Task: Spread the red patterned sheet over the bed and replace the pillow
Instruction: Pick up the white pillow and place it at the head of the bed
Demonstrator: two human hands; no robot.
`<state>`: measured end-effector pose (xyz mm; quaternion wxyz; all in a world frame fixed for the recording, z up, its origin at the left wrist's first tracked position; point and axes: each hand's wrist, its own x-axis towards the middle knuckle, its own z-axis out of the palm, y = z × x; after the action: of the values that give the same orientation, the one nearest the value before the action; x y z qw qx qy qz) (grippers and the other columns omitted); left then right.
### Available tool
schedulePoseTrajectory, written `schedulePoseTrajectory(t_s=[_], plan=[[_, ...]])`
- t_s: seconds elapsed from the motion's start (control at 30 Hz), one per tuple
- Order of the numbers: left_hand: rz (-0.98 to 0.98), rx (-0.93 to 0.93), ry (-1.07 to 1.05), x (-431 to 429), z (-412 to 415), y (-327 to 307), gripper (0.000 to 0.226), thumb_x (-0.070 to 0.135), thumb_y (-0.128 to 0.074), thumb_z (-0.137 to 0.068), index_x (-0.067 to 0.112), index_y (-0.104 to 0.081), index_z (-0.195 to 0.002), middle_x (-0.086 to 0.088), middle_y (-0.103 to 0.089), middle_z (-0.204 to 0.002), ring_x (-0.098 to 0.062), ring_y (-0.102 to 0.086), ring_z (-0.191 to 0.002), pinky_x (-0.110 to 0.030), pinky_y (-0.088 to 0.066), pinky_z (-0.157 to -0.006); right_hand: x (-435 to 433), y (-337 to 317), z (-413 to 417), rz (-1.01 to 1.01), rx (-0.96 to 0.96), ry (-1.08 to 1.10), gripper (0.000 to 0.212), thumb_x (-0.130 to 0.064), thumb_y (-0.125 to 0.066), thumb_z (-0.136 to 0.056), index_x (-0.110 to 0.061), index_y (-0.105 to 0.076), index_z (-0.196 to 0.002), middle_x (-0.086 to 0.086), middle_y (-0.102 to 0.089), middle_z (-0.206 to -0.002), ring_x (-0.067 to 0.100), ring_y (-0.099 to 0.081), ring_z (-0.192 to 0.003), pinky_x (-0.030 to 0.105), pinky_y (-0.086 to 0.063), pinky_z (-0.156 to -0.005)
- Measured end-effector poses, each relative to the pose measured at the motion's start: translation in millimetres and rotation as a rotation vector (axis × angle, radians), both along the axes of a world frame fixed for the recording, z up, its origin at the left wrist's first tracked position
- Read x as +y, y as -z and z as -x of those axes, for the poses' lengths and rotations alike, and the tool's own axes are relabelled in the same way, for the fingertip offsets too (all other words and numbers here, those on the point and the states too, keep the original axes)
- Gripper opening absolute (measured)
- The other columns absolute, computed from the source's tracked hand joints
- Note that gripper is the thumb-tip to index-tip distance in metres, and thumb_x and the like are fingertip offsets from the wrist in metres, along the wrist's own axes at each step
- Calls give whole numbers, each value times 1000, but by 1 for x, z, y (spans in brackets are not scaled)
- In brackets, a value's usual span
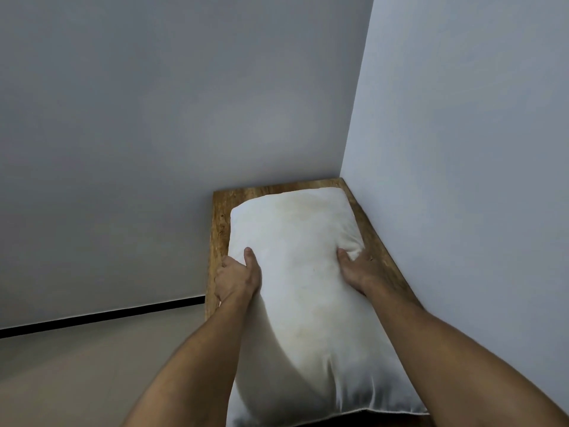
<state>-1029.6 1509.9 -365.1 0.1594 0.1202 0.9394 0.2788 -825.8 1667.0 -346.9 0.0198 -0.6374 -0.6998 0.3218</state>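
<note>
A white pillow (303,282) without a cover, faintly yellowed, lies lengthwise on a narrow wooden surface (219,229) in the corner of the room. My left hand (237,277) grips the pillow's left edge, thumb on top. My right hand (360,269) clutches its right edge, bunching the fabric. The red patterned sheet and the bed are out of view.
Two pale walls meet in a corner (341,177) right behind the wooden surface. A beige floor (92,374) with a black skirting line (101,317) lies to the left.
</note>
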Motion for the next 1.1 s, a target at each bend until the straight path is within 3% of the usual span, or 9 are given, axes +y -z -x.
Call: schedulePoseTrajectory(t_s=[0.1, 0.23, 0.33, 0.5, 0.67, 0.83, 1.1], plan=[[-30, 46, -14, 0, -2, -7, 73, 59, -27, -98, 2, -39, -142, -23, -48, -140, -40, -48, -126, -48, -39, -101, 2, 0, -1, -33, 27, -10, 97, -77, -33, -91, -8, -17, -158, 19, -29, -161, 38, -34, -145, 49, -31, -117], [-58, 119, -31, -1, -2, -20, 61, 51, -31, -100, 2, -45, -134, -22, -54, -133, -40, -52, -120, -47, -43, -96, 1, -15, 0, -97, 116, -41, 70, -53, -45, -101, -5, -37, -151, 19, -46, -151, 36, -46, -136, 41, -37, -111], [-84, 160, -42, -4, 2, -32, 58, 50, -32, -100, 3, -48, -131, -21, -56, -131, -40, -54, -117, -47, -44, -94, -4, -38, 1, -204, 105, -61, 55, -39, -46, -103, -7, -42, -148, 16, -49, -148, 34, -48, -135, 36, -38, -107], [-102, 218, -86, -20, 11, -64, 54, 47, -33, -101, 4, -50, -128, -20, -56, -129, -39, -54, -117, -47, -44, -92, -14, -60, 11, -282, 114, -90, 48, -37, -45, -102, -6, -48, -140, 20, -55, -140, 37, -54, -127, 39, -42, -101], [-125, 257, -147, -57, 19, -97, 53, 46, -32, -101, 4, -51, -126, -19, -56, -127, -39, -54, -116, -45, -44, -91, -35, -85, 30, -317, 261, -133, 43, -35, -49, -98, -5, -54, -129, 21, -60, -131, 39, -58, -118, 39, -46, -94], [-137, 309, -232, -115, 21, -133, 53, 46, -31, -101, 4, -50, -128, -19, -56, -127, -39, -54, -117, -45, -44, -91, -71, -121, 52, -344, 287, -235, 50, -39, -45, -100, -2, -48, -133, 24, -56, -134, 43, -55, -122, 44, -46, -98], [-133, 403, -446, -251, 20, -194, 54, 48, -29, -101, 6, -50, -128, -17, -57, -127, -37, -55, -116, -43, -43, -90, -164, -172, 100, -371, 397, -451, 42, -37, -48, -102, -1, -50, -123, 25, -58, -132, 41, -56, -121, 41, -45, -94]])
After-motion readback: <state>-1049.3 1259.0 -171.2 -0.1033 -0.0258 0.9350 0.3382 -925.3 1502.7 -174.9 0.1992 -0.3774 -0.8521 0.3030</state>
